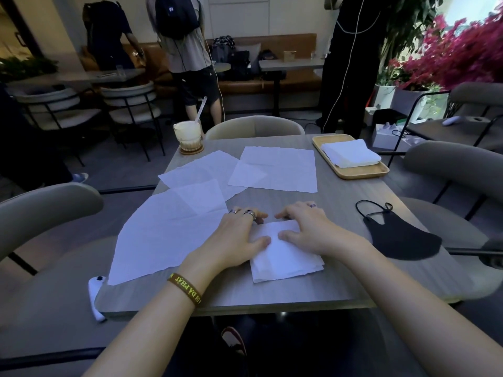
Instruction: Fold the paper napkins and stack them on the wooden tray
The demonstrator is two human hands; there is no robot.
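Both hands lie flat with relaxed fingers, left hand [239, 235] and right hand [307, 229] pressing a folded napkin [283, 257] by the tabletop's [340, 213] near edge. Unfolded napkins [168, 235] spread leftward; the wooden tray [353, 174] with a napkin stack [351, 156] sits at the far right corner.

**Materials and finishes**

The counter [340, 213] is seen as matt, grey wood grain. On the counter, thin, softly creased paper is shown by the napkins [275, 170], pale, smooth wood by the tray [362, 174], and matt black cloth by the mask [400, 238].
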